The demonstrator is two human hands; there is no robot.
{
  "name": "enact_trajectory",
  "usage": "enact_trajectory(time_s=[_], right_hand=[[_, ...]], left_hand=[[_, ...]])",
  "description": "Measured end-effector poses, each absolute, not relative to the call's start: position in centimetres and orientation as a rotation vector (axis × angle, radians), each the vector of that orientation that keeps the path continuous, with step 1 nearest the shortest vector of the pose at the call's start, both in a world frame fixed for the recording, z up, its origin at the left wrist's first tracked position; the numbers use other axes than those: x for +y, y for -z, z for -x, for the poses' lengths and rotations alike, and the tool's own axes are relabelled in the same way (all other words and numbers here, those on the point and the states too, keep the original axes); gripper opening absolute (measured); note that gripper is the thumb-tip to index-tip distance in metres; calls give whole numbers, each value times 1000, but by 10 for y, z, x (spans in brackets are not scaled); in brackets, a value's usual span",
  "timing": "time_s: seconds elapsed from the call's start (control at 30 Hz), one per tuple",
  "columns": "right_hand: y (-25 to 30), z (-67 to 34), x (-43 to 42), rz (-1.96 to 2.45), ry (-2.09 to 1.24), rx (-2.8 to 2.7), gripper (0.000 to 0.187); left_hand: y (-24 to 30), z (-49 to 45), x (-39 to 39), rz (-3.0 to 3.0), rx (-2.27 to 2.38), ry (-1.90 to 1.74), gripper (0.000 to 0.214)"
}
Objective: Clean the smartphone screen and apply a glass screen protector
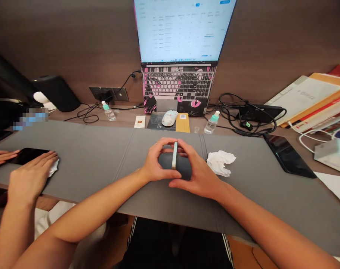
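A slim phone point(175, 156) with a pale mint edge stands upright on its side above the grey desk mat point(155, 198), seen edge-on from above. My left hand point(158, 158) curves round it from the left, fingers at its far end and thumb at the near end. From the other side, my right hand point(198, 168) grips it in the same way, fingertips meeting those of the left at the top. Its screen and back are turned out of sight. A crumpled white tissue point(221, 163) lies on the mat just right of my right hand.
Behind stand an open laptop point(178, 86), a mouse point(169, 118) and two small spray bottles point(211, 122) point(108, 111). A black tablet point(289, 155), cables point(248, 112) and books point(312, 99) are at right. At left, another person's hand point(30, 175) presses a tissue on a dark phone point(30, 155).
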State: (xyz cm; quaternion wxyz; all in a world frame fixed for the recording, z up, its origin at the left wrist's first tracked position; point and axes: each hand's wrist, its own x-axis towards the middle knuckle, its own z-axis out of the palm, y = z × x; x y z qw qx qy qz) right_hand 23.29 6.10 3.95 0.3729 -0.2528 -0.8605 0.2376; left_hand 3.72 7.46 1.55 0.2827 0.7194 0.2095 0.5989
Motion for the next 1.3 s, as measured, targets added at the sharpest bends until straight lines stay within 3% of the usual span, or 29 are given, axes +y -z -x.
enact_trajectory(time_s=[0.37, 0.73, 1.3], right_hand=[[-50, -240, 51, 572, -726, -2116, 82], [-52, -241, 55, 546, -664, -2150, 75], [-47, -245, 63, 514, -682, -2166, 82]], left_hand=[[-15, -43, 68, -1861, 427, -1494, 84], [-22, -38, 70, -2040, 508, -1499, 84], [-27, -34, 75, -2208, 565, -1464, 86]])
